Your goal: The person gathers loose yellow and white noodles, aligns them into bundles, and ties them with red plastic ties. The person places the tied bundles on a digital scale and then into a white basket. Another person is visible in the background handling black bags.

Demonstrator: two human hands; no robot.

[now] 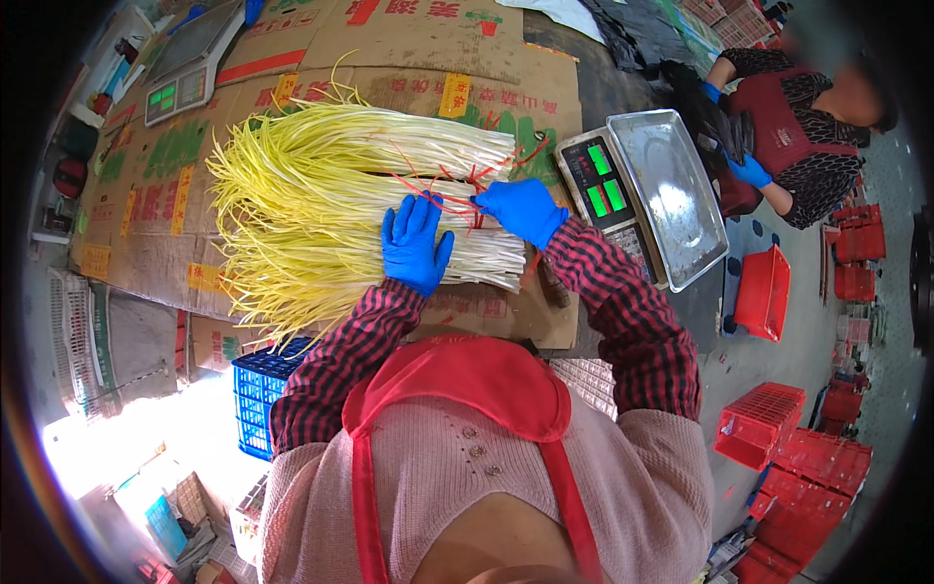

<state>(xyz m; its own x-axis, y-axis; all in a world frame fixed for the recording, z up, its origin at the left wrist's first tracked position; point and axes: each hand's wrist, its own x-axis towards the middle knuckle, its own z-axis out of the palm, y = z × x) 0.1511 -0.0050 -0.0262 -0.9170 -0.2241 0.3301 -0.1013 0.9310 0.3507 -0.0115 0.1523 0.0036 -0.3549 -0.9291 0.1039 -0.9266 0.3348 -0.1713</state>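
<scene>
Bundles of yellow garlic chives (pixel 314 197) lie side by side before me, leafy tips to the left and white stem ends to the right. My left hand (pixel 414 248), in a blue glove, rests flat on the nearer chives with its fingers spread. By the stem ends, my right hand (pixel 522 212), also gloved, has its fingertips closed on a red tie (pixel 473 207). This tie crosses the white stems; whether it is knotted cannot be made out. More red strands (pixel 481 174) cross the farther bundle. Part of the stems under my hands is hidden.
Flattened cardboard (pixel 511 321) covers the table. On the right stands a digital scale (pixel 668 197) with a metal pan; another scale (pixel 175 91) is at far left. Across the table, a person (pixel 795 139) in blue gloves handles black plastic. A blue crate (pixel 252 401) and red crates (pixel 762 292) stand around.
</scene>
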